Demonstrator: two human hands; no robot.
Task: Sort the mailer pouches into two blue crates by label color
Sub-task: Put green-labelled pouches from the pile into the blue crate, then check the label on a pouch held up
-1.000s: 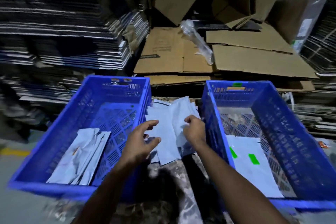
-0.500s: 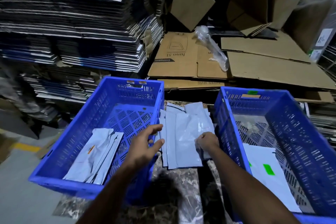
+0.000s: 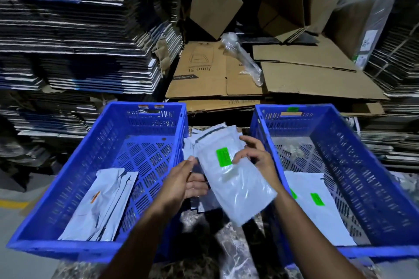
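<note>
A pale grey mailer pouch with a green label is lifted between the two blue crates. My right hand grips its right edge, thumb beside the label. My left hand touches its left edge with relaxed fingers. Under it lies the pile of pouches on the marble surface. The left crate holds pouches with an orange label. The right crate holds pouches with green labels.
Flattened brown cardboard boxes lie stacked behind the crates, with a clear plastic wrap on top. Tall stacks of folded cartons rise at the left and far right. A yellow floor line shows at the lower left.
My right hand has picked a pouch up off the pile and turned it label side up. My left hand moved in to its left edge. The camera tilted closer.
</note>
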